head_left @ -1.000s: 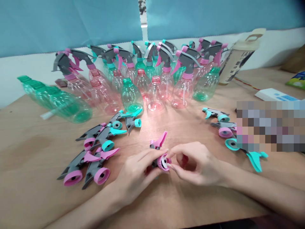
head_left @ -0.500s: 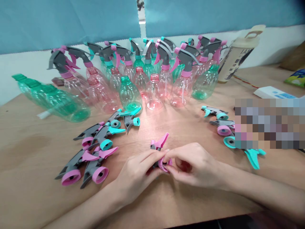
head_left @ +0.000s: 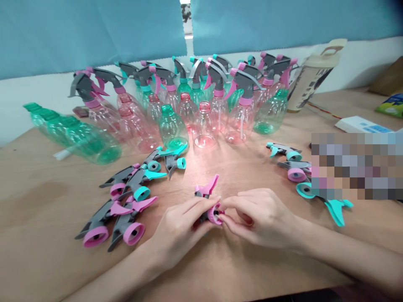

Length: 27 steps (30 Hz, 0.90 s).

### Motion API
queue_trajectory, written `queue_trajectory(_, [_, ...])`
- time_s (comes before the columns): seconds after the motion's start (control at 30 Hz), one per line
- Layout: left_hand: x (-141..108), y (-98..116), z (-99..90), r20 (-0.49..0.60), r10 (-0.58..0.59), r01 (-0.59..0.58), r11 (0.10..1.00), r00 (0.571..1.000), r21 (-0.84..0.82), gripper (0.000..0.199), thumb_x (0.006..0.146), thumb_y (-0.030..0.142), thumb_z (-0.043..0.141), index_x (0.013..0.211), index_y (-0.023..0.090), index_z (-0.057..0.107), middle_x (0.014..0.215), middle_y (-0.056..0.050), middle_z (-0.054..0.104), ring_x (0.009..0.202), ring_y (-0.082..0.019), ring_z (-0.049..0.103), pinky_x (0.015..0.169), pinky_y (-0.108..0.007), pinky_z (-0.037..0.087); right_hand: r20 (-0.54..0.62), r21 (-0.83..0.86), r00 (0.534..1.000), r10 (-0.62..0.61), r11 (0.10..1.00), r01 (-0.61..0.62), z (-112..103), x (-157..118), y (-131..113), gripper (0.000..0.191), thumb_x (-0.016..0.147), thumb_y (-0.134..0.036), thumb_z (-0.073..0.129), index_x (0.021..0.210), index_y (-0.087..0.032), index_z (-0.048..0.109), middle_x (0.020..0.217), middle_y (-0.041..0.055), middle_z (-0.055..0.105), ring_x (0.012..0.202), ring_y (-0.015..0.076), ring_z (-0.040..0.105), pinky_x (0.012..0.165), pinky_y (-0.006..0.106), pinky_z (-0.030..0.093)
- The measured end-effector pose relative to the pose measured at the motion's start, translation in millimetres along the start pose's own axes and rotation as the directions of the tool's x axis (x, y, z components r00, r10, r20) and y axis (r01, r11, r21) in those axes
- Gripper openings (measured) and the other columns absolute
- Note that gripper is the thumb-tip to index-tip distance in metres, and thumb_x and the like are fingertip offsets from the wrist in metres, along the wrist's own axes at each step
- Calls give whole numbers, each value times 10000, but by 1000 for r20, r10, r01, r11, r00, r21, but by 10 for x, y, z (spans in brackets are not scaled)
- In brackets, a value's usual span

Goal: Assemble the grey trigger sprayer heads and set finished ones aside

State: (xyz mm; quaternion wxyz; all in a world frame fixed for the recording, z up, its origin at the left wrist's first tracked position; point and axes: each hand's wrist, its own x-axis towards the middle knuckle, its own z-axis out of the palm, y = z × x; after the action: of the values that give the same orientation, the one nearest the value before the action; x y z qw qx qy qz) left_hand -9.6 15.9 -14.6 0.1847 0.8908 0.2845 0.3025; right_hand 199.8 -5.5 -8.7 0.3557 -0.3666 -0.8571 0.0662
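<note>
A grey and pink spray head lies sideways above the table's front part, its pink collar facing right. My left hand is wrapped round its grey body, with the pink trigger sticking up beyond the fingers. At the collar's opening, my right hand has thumb and index finger pinched together; whatever is between those fingertips is too small to make out. Several loose spray heads with pink or turquoise collars lie left of my left hand. More spray heads lie to the right, beyond my right hand.
Across the back stand several pink and green bottles, many with spray heads on. Green bottles lean in a row at the left. A tall cup, a white box and a blurred patch are at the right.
The right fingertips have drawn slightly right from inside the pink collar, and more of its opening shows. The spray head has shifted slightly left. The whole view has shifted a little.
</note>
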Motion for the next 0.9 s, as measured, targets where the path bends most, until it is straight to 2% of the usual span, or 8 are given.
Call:
queue_trajectory(0.17, [-13, 22, 4, -10, -14, 14, 1000, 1000, 14, 282, 872, 234, 596, 1146, 166, 590, 957, -50, 701, 761, -134, 662, 711, -221, 540, -9, 55, 1000, 10, 998, -9, 15, -8, -4, 122, 825, -171, 575, 919, -143, 648, 525, -65, 558, 433, 78, 476, 487, 224, 373])
queue_trajectory(0.37, [40, 117, -50, -26, -110, 111, 993, 994, 33, 251, 850, 244, 620, 1093, 180, 609, 781, 3, 674, 517, -83, 533, 515, -189, 471, -131, 20, 983, -127, 991, 131, 19, 34, 42, 79, 837, -159, 569, 806, -136, 638, 609, -12, 662, 479, 86, 552, 473, 232, 381])
queue_trajectory(0.47, [80, 184, -55, -62, -150, 150, 989, 987, 2, 302, 833, 240, 633, 1125, 183, 581, 665, 42, 616, 461, -69, 466, 450, -170, 416, -204, -70, 955, -217, 976, 207, -69, 67, 30, 70, 830, -165, 590, 809, -132, 648, 573, -10, 649, 453, 93, 518, 437, 248, 353])
queue_trajectory(0.6, [120, 282, 13, -60, -157, 155, 987, 986, -51, 427, 823, 172, 608, 1232, 185, 488, 703, 43, 605, 469, -59, 472, 440, -152, 412, -282, -130, 912, -298, 954, 272, -290, 63, -18, 69, 796, -152, 636, 864, -136, 641, 568, -17, 645, 438, 86, 475, 417, 239, 349])
queue_trajectory(0.77, [258, 406, 169, 72, -100, 105, 992, 992, -68, 358, 800, 80, 583, 1132, 207, 551, 908, 5, 597, 529, -48, 512, 531, -175, 478, -234, -151, 948, -216, 971, 185, -578, -128, 10, 65, 822, -142, 605, 878, -165, 629, 576, -19, 627, 500, 93, 538, 475, 230, 395])
queue_trajectory(0.9, [490, 437, 362, 97, -28, 34, 998, 995, -59, 340, 810, 118, 615, 1132, 224, 589, 1073, -41, 536, 807, -122, 605, 767, -271, 519, -277, -185, 959, -54, 983, 2, -774, -405, 75, 76, 846, -171, 586, 899, -202, 631, 556, -36, 610, 464, 87, 528, 481, 228, 421])
